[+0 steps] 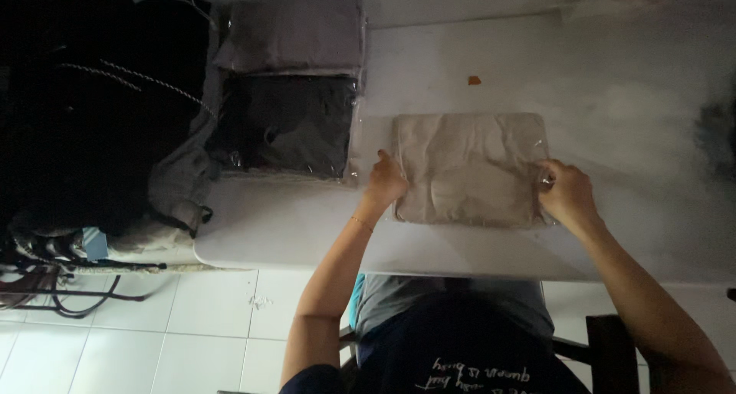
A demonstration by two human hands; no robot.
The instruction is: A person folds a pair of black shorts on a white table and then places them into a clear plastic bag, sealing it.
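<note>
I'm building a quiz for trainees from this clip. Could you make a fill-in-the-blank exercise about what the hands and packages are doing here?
1. Both hands grip a folded ____ cloth in a clear plastic bag.
2. The left hand and the right hand hold opposite ____ of that bag.
3. Beside it on the white table lies a bagged ____ garment.
4. A small ____ scrap lies on the table beyond the held bag.

Missing words: beige; sides; black; orange

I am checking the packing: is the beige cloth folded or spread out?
Folded: the beige cloth lies as a compact square inside a clear bag, held at both sides by the hands.
</note>
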